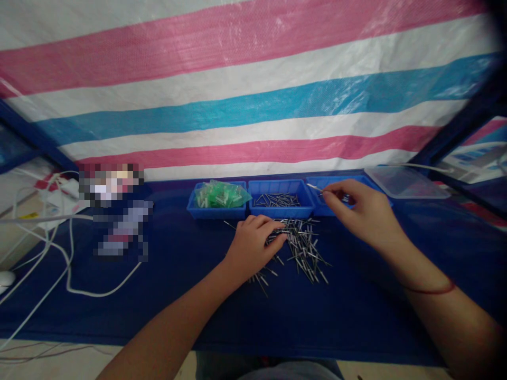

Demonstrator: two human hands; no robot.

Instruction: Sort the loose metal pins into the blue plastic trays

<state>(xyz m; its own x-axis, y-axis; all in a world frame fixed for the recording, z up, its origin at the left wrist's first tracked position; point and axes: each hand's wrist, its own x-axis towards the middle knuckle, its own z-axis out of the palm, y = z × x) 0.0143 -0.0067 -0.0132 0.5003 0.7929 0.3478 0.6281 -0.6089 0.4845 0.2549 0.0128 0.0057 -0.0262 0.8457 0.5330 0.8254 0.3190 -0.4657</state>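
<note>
A loose pile of thin metal pins (303,245) lies on the blue table. My left hand (253,243) rests on the pile's left edge, fingers curled down onto the pins. My right hand (362,211) hovers over the right blue tray (336,184), pinching one thin metal pin (314,187) between thumb and fingers. The middle blue tray (281,201) holds several similar pins. The left blue tray (216,203) holds a green plastic bag of small pale parts (222,193).
A clear plastic lid (404,182) lies at the back right. White cables (71,264) loop over the table's left side, near a white mouse (6,278). A striped pink, white and blue tarp (253,89) hangs behind the trays.
</note>
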